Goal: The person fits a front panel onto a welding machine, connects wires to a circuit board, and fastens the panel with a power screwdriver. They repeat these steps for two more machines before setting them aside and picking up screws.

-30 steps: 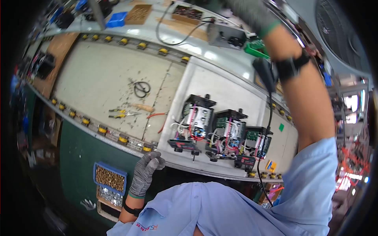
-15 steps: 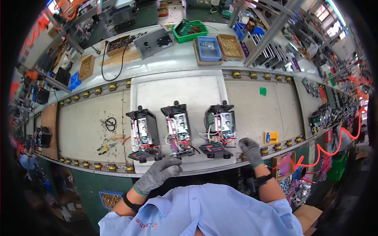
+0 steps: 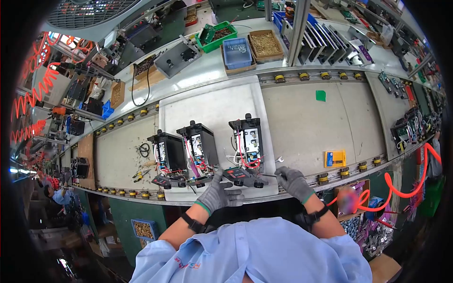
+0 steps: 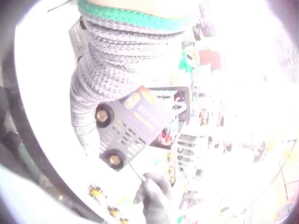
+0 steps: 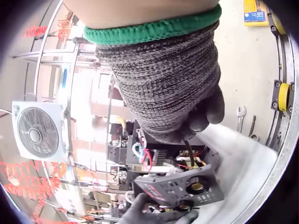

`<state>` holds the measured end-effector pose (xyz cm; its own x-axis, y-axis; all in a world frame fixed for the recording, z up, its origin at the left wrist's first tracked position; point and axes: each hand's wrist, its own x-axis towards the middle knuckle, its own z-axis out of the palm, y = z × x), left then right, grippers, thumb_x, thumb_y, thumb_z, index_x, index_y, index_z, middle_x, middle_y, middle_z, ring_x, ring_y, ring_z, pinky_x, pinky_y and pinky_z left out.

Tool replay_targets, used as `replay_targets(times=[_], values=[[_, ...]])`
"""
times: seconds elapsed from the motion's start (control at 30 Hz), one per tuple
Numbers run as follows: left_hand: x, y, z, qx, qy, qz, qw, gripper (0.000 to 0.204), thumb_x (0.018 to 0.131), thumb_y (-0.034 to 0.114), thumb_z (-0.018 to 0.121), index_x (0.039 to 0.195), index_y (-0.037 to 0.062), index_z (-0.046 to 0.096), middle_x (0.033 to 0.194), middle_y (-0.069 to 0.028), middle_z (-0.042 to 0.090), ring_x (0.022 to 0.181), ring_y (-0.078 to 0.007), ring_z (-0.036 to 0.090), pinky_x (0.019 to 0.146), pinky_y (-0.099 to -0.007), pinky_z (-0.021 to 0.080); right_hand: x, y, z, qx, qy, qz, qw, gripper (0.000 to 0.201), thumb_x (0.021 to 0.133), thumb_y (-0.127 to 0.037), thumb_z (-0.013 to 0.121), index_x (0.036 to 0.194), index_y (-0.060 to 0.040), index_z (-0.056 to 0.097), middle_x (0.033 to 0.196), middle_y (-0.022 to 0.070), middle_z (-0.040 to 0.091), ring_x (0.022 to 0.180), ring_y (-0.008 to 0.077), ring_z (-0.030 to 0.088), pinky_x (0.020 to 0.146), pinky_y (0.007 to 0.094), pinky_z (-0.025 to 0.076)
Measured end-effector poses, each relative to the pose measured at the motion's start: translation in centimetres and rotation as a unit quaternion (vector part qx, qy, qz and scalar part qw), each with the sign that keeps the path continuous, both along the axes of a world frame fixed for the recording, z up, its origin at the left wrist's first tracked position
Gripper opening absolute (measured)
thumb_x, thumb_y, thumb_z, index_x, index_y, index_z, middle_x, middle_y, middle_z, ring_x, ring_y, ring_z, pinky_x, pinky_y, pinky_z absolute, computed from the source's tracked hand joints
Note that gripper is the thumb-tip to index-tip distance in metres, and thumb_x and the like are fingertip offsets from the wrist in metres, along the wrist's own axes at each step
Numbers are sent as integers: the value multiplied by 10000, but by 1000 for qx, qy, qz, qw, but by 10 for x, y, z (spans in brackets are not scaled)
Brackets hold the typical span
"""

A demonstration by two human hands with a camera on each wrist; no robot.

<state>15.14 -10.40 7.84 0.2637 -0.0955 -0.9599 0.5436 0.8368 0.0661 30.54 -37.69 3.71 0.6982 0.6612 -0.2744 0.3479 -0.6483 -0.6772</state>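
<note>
Three open black metal-cased electrical units with exposed wiring stand on a white board. At the rightmost unit (image 3: 250, 141), a loose black front panel (image 3: 243, 177) with two round sockets tilts outward. My gloved left hand (image 3: 218, 194) holds this panel by its left and lower edge, thumb at its side. To the panel's right, my gloved right hand (image 3: 293, 183) pinches a thin dark rod-like piece (image 5: 189, 151) that points toward the panel; its exact kind I cannot tell. The middle unit (image 3: 200, 148) and the left unit (image 3: 169, 153) stand beside, their panels also hanging forward.
Beyond the board (image 3: 212, 101), a shelf carries a green bin (image 3: 217, 38), a blue bin (image 3: 237, 54) and a box of small parts (image 3: 265, 45). A wrench (image 3: 280, 159) and a yellow packet (image 3: 335, 159) lie rightward. Rollers (image 3: 323, 178) line the front rail.
The right hand came down from the far shelf to the front rail, then to the rightmost unit's panel. My left hand moved right, from the rail to that panel. The head view swung round.
</note>
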Motion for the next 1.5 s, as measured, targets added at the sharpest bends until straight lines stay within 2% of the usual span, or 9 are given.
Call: replay_targets(times=[0.1, 0.17, 0.4, 0.57, 0.8, 0.97, 1.07, 1.13, 1.5], values=[[11, 4, -26, -20, -68, -22, 997, 1011, 755, 865, 530, 1368, 62, 475, 1331, -315, 444, 1094, -516, 565, 890, -682, 469, -2, -7, 47, 101, 190, -29, 976, 226, 922, -206, 659, 1098, -65, 664, 836, 87, 675, 732, 188, 650, 744, 324, 533], [22, 2, -22, -31, -67, -57, 996, 962, 763, 837, 559, 1350, 77, 500, 1338, -262, 457, 1078, -489, 566, 905, -666, 477, -2, -9, 54, 157, 399, -78, 900, 302, 922, -196, 676, 1167, -19, 657, 870, 41, 658, 783, 120, 598, 766, 284, 515], [3, -31, -41, 124, -79, 11, 989, 665, 786, 584, 771, 1195, 109, 548, 1130, -156, 558, 941, -322, 633, 790, -510, 588, 4, 14, 67, 179, 315, -10, 932, 323, 901, -161, 708, 1182, -7, 669, 892, 51, 649, 796, 140, 618, 746, 296, 527], [-3, -36, -41, 263, -164, -31, 950, 617, 845, 423, 794, 1261, 107, 466, 1053, -35, 579, 850, -171, 624, 747, -358, 592, 12, 42, 61, 228, -84, 166, 956, 259, 891, -120, 685, 1147, -83, 705, 967, 135, 682, 835, 300, 662, 784, 368, 550], [-15, -32, -56, 260, -247, -12, 933, 753, 870, 377, 782, 1406, 66, 354, 1119, -82, 584, 920, -182, 643, 807, -335, 596, 19, 112, 89, 204, -82, 191, 957, 238, 898, -131, 654, 1127, -98, 712, 1001, 146, 698, 911, 307, 681, 841, 398, 551], [-22, -35, -73, 291, -262, -3, 920, 720, 897, 276, 768, 1430, 50, 340, 1119, -94, 614, 902, -162, 653, 801, -305, 588, 16, 172, 85, 30, 61, 271, 960, 341, 910, -335, 654, 1080, -48, 724, 985, 161, 728, 952, 332, 695, 845, 406, 548], [-25, -39, -90, 336, -285, -8, 898, 699, 897, 268, 769, 1428, 69, 360, 1113, -71, 611, 932, -148, 634, 808, -297, 577, 26, 195, 84, -103, 44, 348, 931, 452, 880, -458, 652, 1016, -37, 742, 882, 173, 732, 891, 344, 710, 805, 425, 554], [-27, -42, -92, 353, -295, 5, 888, 660, 877, 277, 784, 1376, 66, 408, 1088, -60, 592, 949, -135, 582, 845, -289, 528, 28, 206, 89, -242, -75, 462, 850, 428, 890, -458, 631, 977, -58, 755, 885, 171, 732, 847, 344, 716, 742, 466, 561], [-29, -50, -80, 331, -340, 67, 878, 678, 840, 274, 807, 1364, 78, 425, 1128, -35, 555, 1036, -123, 550, 912, -286, 492, 19, 217, 64, -180, -251, 674, 671, 167, 814, -176, 639, 944, -138, 735, 824, 87, 673, 862, 322, 705, 703, 459, 549]])
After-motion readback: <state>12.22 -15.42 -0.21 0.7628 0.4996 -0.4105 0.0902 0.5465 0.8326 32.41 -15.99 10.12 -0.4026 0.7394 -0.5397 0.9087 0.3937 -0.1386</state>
